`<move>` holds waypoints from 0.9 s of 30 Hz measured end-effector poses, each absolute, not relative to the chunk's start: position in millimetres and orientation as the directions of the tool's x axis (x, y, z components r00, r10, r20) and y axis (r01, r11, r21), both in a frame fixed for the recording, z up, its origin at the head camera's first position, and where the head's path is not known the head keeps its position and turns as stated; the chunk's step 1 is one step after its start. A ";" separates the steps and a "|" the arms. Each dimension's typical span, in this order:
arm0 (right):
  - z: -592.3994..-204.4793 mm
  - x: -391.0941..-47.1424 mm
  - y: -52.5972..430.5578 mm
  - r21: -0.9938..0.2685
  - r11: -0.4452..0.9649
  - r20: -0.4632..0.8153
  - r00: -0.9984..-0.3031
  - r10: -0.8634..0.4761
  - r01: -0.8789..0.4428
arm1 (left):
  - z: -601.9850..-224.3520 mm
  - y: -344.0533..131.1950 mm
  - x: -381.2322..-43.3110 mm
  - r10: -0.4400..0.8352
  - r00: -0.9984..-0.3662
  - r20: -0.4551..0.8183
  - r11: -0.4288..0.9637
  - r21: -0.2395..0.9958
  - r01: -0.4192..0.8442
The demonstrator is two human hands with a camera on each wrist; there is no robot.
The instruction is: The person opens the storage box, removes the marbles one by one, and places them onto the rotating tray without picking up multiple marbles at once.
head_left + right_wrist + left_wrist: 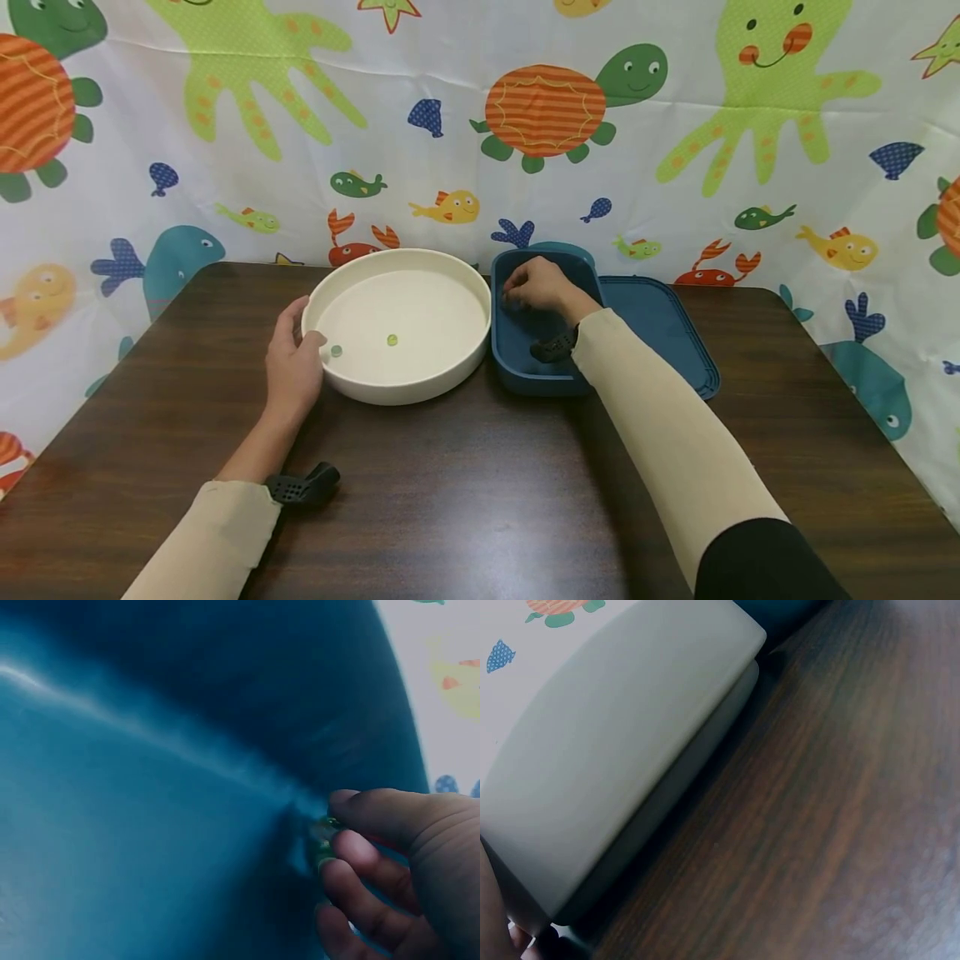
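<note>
A round cream tray with a raised wall sits on the table. My left hand holds its left side, with the thumb over the rim and the fingers along the outer wall. Two small green marbles lie apart on the tray's floor, one near the thumb. My right hand reaches down inside a deep blue box just right of the tray. Between its thumb and fingertips it pinches a small glassy green marble, partly hidden by the fingers, close to the box's inner wall.
A flat blue lid lies on the dark wooden table, right of the box and partly behind the right forearm. A white curtain printed with sea animals hangs right behind the table's back edge.
</note>
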State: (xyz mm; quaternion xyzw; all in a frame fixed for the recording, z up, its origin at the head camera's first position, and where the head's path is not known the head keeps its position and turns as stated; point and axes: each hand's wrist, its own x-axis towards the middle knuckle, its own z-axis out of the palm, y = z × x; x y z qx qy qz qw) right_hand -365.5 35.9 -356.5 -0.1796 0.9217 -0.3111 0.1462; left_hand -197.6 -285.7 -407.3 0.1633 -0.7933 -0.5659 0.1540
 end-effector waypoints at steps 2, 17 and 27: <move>-350.1 -365.2 37.1 -0.629 0.737 -0.140 -0.897 -0.420 -0.247 | -406.8 -285.6 -198.0 -0.435 -0.898 0.063 0.306 0.948 -0.082; -304.5 -348.4 20.4 -0.661 0.694 -0.088 -0.889 -0.449 -0.285 | -407.7 -284.8 -197.4 -0.426 -0.901 0.078 0.329 0.942 -0.074; -302.8 -338.0 -17.9 -0.689 0.634 -0.065 -0.842 -0.536 -0.351 | -406.4 -284.3 -194.6 -0.431 -0.898 0.084 0.337 0.939 -0.073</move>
